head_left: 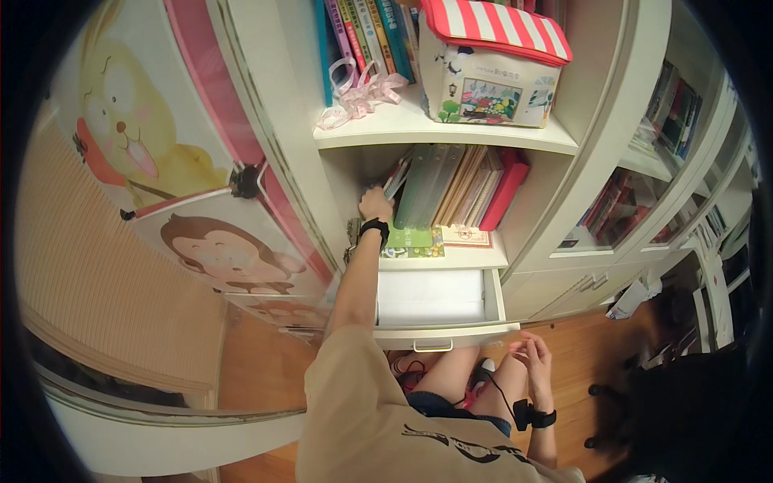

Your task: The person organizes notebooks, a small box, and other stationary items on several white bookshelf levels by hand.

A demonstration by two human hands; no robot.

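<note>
My left hand (376,204) reaches into the lower shelf compartment, at its left side. Its fingers are curled and partly hidden beside a thin leaning book (395,179); what they hold, if anything, I cannot make out. Just right of it stand pale green folders (427,185), tan-edged books or notebooks (469,187) and a red binder (506,189). Flat beneath them lie a green booklet (412,238) and a cream card with a red border (468,236). My right hand (533,360) hangs free near the drawer's right corner, fingers loosely apart, holding nothing.
Under the shelf a white drawer (433,348) is pulled out, with white paper (431,296) inside. Above are upright books (370,36), a pink ribbon (362,97) and a striped bag (491,72). Cartoon posters (229,249) hang left; a black chair (684,402) stands right.
</note>
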